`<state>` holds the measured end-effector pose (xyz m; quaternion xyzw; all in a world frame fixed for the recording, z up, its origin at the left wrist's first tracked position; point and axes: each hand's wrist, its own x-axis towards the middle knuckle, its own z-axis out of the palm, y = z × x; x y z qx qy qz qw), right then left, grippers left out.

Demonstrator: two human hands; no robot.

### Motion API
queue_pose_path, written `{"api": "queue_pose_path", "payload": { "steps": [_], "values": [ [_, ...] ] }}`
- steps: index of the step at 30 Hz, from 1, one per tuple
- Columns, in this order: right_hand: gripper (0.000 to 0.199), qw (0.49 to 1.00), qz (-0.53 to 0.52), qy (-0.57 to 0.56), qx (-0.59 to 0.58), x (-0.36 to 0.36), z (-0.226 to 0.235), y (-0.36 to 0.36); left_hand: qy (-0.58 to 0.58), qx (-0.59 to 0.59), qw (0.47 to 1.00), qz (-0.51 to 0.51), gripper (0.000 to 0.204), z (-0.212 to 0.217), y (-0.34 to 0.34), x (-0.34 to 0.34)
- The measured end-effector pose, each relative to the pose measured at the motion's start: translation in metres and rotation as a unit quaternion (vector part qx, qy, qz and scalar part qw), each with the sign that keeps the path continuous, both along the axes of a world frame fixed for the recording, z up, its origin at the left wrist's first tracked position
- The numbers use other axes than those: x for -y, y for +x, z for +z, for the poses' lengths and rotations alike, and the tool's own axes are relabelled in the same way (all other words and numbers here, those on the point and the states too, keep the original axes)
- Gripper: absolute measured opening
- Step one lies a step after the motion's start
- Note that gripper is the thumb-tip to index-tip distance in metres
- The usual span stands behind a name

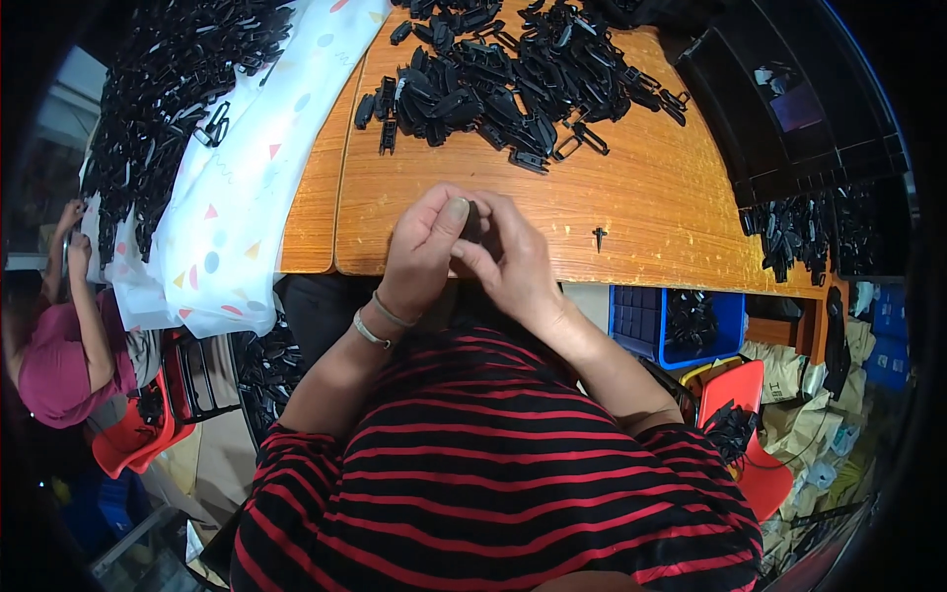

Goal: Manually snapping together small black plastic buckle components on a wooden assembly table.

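Note:
Just above the near edge of the wooden table, both hands meet around a small black plastic part (473, 225). My left hand (422, 242) is closed on it, thumb pressed along its side, with two bands on the wrist. My right hand (518, 259) closes on the same part from the other side, fingers curled. Most of the part is hidden by the fingers, so its exact kind cannot be told. Beyond the hands lies a heap of black plastic clips (513, 84), some with rectangular loops. A tiny black T-shaped piece (599, 238) rests alone to the right.
A patterned white sheet (237, 197) at left bears another big black heap (168, 109). A black bin (789, 99) stands at right, beside more black parts (789, 237). Below are a blue crate (636, 321) and a red chair (735, 395). Another person (69, 360) works at far left.

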<state>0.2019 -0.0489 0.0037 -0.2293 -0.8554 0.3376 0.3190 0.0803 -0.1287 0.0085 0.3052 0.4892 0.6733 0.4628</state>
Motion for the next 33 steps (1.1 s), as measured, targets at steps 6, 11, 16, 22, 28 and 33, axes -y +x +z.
{"api": "queue_pose_path", "payload": {
  "steps": [6,11,16,22,28,33],
  "values": [
    [0.045,0.985,0.055,-0.121,-0.112,0.028,0.011,-0.018,0.011,-0.049,0.999,0.012,0.027,0.020,-0.010,0.025],
    [0.041,0.973,0.183,-0.142,0.010,0.013,-0.004,-0.019,-0.226,-0.280,0.933,-0.027,0.028,0.028,-0.063,0.104],
    [0.017,0.999,0.012,-0.008,0.029,-0.069,0.006,0.017,-0.351,-0.576,0.739,0.007,0.019,0.042,-0.082,0.174],
    [0.017,0.970,-0.077,0.171,0.156,-0.128,0.011,0.030,-0.058,-0.530,0.845,0.033,0.015,0.025,-0.042,0.030],
    [0.022,0.949,0.014,0.216,0.227,-0.144,0.017,0.027,-0.034,-0.594,0.804,-0.007,0.018,-0.010,-0.007,-0.085],
    [0.022,0.941,0.065,0.207,0.262,-0.150,0.023,0.034,-0.062,-0.599,0.798,-0.004,0.013,-0.009,0.001,-0.101]
  ]
}}
